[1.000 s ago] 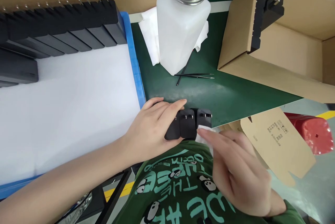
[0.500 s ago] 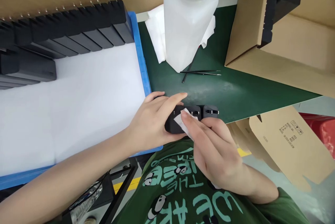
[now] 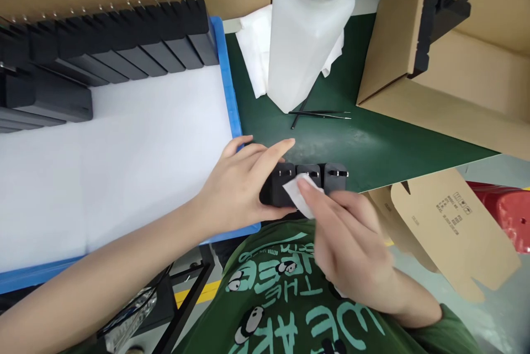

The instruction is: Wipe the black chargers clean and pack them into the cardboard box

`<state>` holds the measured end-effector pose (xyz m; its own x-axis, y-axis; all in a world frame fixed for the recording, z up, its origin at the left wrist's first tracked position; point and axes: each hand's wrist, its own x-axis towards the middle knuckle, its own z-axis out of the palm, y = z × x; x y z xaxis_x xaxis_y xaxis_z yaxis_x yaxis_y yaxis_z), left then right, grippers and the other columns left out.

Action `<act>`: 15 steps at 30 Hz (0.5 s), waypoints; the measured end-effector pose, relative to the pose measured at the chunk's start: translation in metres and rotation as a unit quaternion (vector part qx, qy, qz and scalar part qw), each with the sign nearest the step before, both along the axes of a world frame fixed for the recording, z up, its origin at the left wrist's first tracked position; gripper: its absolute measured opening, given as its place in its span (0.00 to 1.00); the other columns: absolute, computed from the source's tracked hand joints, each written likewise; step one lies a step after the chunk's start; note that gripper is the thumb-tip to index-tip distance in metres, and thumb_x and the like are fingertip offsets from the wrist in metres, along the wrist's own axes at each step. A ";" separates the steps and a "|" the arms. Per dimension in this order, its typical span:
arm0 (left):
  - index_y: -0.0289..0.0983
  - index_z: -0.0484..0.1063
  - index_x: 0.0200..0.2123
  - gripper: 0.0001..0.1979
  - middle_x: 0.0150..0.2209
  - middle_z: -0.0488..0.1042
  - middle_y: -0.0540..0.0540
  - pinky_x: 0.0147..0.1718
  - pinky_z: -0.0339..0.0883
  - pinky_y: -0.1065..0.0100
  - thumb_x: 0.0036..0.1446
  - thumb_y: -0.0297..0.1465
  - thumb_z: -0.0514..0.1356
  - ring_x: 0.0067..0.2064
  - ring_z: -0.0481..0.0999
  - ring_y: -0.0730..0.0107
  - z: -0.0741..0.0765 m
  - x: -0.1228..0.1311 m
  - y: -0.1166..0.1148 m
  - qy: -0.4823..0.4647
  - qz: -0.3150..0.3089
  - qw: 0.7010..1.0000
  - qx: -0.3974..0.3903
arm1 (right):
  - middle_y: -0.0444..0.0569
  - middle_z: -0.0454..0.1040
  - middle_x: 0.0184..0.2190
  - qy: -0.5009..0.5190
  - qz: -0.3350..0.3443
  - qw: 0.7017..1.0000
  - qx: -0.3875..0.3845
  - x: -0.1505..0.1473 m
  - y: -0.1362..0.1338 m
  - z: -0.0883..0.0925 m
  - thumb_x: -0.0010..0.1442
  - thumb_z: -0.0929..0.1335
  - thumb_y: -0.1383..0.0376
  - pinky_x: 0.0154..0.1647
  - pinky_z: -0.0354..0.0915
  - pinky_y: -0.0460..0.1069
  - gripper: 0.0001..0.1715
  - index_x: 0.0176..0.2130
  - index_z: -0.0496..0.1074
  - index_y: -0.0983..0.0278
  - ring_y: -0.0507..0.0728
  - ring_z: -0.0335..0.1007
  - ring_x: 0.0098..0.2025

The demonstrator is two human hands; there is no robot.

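Observation:
Three black plug adapters (image 3: 308, 174) sit side by side at the near edge of the green table mat (image 3: 364, 144). My left hand (image 3: 242, 191) is wrapped round their left end and grips them. My right hand (image 3: 351, 243) pinches a small white wipe (image 3: 297, 193) and presses it on the front faces of the adapters. Metal prongs show on top of the adapters.
A blue tray (image 3: 227, 89) lined with white foam holds rows of black adapters (image 3: 103, 45) at the back left. A white dispenser bottle (image 3: 304, 39) stands on white cloths, with tweezers (image 3: 321, 115) beside it. An open cardboard box (image 3: 451, 61) with adapters lies to the right.
The right hand brought the wipe from the adapters' right side onto their front faces and shifted it slightly right. The left hand kept its grip.

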<state>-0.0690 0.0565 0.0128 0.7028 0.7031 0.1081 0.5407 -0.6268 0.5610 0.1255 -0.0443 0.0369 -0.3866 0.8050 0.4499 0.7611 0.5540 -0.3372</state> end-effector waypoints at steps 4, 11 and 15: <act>0.36 0.53 0.65 0.37 0.49 0.80 0.42 0.61 0.54 0.47 0.56 0.37 0.62 0.52 0.77 0.55 0.001 -0.004 0.002 0.008 -0.006 1.000 0.014 | 0.72 0.73 0.54 -0.055 0.086 0.995 0.007 -0.016 0.001 -0.009 0.60 0.63 0.82 0.47 0.74 0.58 0.25 0.56 0.66 0.88 0.67 0.69 0.59; 0.36 0.51 0.67 0.37 0.50 0.80 0.42 0.62 0.54 0.44 0.54 0.30 0.58 0.51 0.77 0.55 -0.002 -0.004 0.004 0.020 -0.015 1.000 0.013 | 0.68 0.74 0.55 -0.035 0.112 0.992 -0.037 -0.014 -0.002 0.000 0.61 0.62 0.80 0.49 0.75 0.55 0.24 0.56 0.68 0.85 0.63 0.71 0.55; 0.37 0.52 0.67 0.46 0.49 0.79 0.41 0.64 0.52 0.45 0.52 0.47 0.67 0.52 0.77 0.53 -0.001 -0.003 0.004 0.019 -0.010 1.000 -0.011 | 0.61 0.73 0.57 -0.013 0.114 0.989 -0.098 0.016 -0.015 0.013 0.60 0.62 0.82 0.47 0.75 0.55 0.30 0.61 0.66 0.78 0.61 0.71 0.51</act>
<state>-0.0722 0.0603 0.0114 0.7196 0.6913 0.0663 0.5496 -0.6253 0.5541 0.1413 -0.0592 0.0503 -0.5771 0.7667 0.2814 0.6348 0.6378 -0.4361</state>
